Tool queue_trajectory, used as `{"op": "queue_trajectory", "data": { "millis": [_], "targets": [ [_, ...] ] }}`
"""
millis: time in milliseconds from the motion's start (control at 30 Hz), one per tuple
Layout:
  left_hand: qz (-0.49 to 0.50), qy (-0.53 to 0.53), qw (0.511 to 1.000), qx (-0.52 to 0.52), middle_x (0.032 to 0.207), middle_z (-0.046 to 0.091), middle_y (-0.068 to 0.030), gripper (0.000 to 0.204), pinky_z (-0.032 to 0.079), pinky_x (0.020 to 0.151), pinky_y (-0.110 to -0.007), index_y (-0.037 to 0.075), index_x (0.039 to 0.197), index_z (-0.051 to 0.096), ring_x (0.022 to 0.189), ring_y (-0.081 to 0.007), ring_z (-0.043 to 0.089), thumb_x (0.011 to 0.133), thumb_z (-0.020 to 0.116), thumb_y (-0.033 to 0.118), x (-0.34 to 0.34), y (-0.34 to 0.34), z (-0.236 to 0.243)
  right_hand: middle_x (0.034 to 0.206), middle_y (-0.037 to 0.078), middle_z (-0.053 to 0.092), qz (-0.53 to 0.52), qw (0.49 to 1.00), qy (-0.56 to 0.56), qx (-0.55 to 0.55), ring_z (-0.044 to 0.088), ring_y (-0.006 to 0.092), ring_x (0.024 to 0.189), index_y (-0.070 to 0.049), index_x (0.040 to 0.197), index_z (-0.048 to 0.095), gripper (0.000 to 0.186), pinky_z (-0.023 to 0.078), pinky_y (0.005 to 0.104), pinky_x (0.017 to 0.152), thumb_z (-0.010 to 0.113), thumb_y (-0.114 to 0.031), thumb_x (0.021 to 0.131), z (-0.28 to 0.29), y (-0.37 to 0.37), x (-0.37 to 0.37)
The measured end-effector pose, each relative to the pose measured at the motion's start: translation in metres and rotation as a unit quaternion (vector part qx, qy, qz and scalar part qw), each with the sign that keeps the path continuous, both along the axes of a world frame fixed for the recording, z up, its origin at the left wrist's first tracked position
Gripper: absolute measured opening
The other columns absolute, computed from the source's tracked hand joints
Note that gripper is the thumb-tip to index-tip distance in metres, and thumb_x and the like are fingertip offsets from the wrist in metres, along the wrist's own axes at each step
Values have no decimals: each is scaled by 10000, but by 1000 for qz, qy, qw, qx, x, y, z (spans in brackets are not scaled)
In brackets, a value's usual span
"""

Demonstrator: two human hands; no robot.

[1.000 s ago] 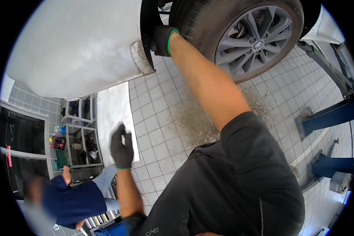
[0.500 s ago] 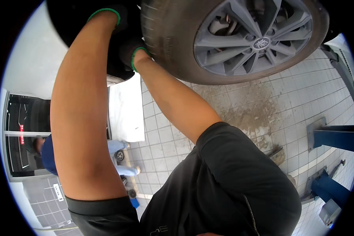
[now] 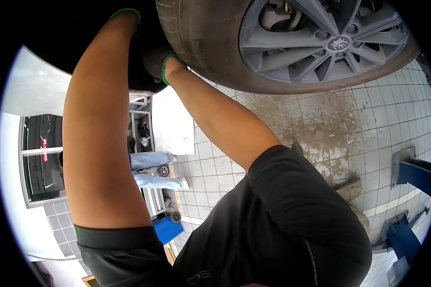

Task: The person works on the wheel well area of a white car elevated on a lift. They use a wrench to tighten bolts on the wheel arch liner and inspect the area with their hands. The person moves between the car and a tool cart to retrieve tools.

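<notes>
Both my arms reach up into the dark space beside a large car wheel, under the vehicle's body. My left hand (image 3: 144, 20), in a dark glove with a green cuff, is at the top and mostly lost in shadow. Lower and closer to the wheel, my right hand (image 3: 154, 62) wears a matching glove, next to the inner edge of the tyre (image 3: 210, 48). The fingers of both hands are hidden, so what they touch or hold does not show. A grey multi-spoke rim (image 3: 282, 60) faces the right side, raised above the floor.
Dirt stains the tiled floor (image 3: 316, 129) below the wheel. Blue lift parts (image 3: 416, 177) stand at the right. Beyond my left arm are a person's legs in light jeans (image 3: 153, 181), a wheeled cart with a blue part (image 3: 168, 230), a white panel (image 3: 172, 122) and a window (image 3: 40, 172).
The view has shifted, so the wheel sits further right and higher. More of the cart and shelving shows at the left. Both hands stay in the dark space beside the tyre.
</notes>
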State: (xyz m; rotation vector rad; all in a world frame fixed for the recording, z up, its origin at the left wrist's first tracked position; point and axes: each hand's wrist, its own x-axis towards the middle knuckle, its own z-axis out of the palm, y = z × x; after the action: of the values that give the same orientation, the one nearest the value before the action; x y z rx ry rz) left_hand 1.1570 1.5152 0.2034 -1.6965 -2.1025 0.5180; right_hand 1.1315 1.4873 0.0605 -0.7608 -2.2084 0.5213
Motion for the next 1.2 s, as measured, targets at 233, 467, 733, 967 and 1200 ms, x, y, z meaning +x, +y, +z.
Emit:
{"op": "queue_trajectory", "data": {
  "millis": [233,467,733,967,1200],
  "targets": [
    [2,-4,1000,-7,1106,735,-220,306,550,923,-482,69,1079,778,1059,-389,706,949,559,239,-1,5,-6,1598,179,405,-4,979,90,-185,348,344,1493,-141,1545,437,517,300,470,1217,402,-284,1049,-49,-35,25],
    [-2,0,1000,-7,1111,735,-219,308,550,923,-482,69,1084,777,1062,-386,705,950,560,241,5,10,-2,1679,124,289,-85,946,163,-266,241,312,1553,-121,1586,371,579,215,444,1257,330,-396,1078,-94,-7,-20],
    [7,-5,1000,-10,1118,734,-217,309,550,924,-481,69,1090,776,1066,-383,705,951,562,244,-5,9,-5,1638,169,355,19,940,222,-260,333,330,1503,-78,1559,383,559,268,448,1233,330,-356,1077,-85,-22,0],
    [3,-8,1000,-10,1123,734,-216,311,550,924,-480,69,1095,775,1070,-381,704,952,563,246,-3,13,-4,1471,194,545,73,892,321,-310,468,391,1397,-119,1317,618,455,364,472,1165,486,-440,1022,-48,-48,38],
    [1,-7,1000,-14,1129,733,-215,312,550,925,-480,69,1100,773,1073,-378,704,953,565,248,-1,16,-3,1517,200,491,-14,978,94,-185,436,384,1420,-83,1398,562,465,337,461,1191,463,-324,1013,-72,8,-20]
  ]
}}
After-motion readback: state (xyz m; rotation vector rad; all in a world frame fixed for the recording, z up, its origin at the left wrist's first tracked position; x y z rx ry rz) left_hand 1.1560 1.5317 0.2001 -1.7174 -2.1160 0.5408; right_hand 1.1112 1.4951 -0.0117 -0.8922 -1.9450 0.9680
